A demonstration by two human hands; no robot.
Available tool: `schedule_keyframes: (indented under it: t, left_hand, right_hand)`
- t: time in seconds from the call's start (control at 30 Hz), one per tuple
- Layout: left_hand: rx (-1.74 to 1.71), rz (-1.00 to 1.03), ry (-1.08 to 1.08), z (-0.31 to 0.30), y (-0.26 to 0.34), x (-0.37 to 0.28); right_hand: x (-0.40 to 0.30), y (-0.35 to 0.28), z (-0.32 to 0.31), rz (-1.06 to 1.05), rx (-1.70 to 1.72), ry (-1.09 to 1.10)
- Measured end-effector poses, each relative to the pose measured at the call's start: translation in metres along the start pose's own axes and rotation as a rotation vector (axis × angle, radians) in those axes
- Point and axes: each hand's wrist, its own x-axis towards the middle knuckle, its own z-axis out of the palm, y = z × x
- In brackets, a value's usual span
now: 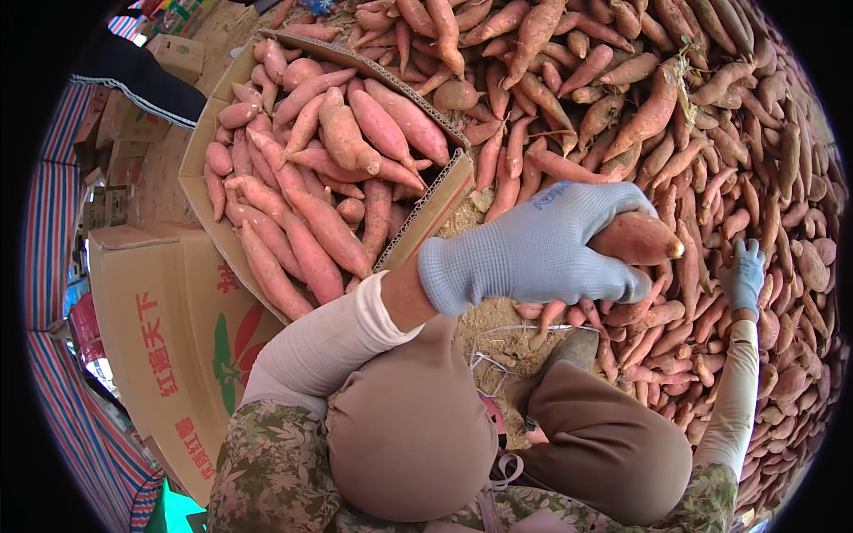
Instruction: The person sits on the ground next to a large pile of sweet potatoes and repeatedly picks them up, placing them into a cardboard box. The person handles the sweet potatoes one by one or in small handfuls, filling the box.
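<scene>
My left hand (543, 243), in a pale blue knitted work glove, is closed around a reddish sweet potato (636, 240). It holds the tuber above the ground, between the carton and the heap. Farther right, my gloved right hand (742, 276) is stretched out over a large heap of sweet potatoes (673, 153). Its fingers are apart among the tubers, and I see nothing held in it, though its palm side is hidden. To the left, an open cardboard carton (430, 216) is filled with sweet potatoes (320, 206); my left forearm crosses its near corner.
A printed cardboard carton (153, 333) stands at the left. Loose white strapping (490, 360) lies on the sandy ground (476, 333) by my shoe (576, 350). A person's dark sleeve or trouser leg (136, 73) shows at upper left, near striped sheeting (50, 246) and more cartons (176, 56).
</scene>
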Motion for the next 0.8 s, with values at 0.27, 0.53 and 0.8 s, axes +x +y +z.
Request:
schedule_keyframes:
  t: [0.27, 0.53, 0.8]
  left_hand:
    - [1.773, 0.359, 0.735, -0.062, 0.000, -0.125]
    - [1.106, 0.635, 0.841, -0.085, 0.005, -0.164]
    - [0.802, 0.631, 0.927, -0.090, -0.004, -0.173]
  right_hand:
    - [-0.042, -0.072, -0.132, -0.126, 0.872, 0.330]
    - [-0.035, -0.234, -0.290, -0.632, 1.758, -0.146]
    - [-0.037, -0.392, -0.304, -1.345, 0.444, 0.457]
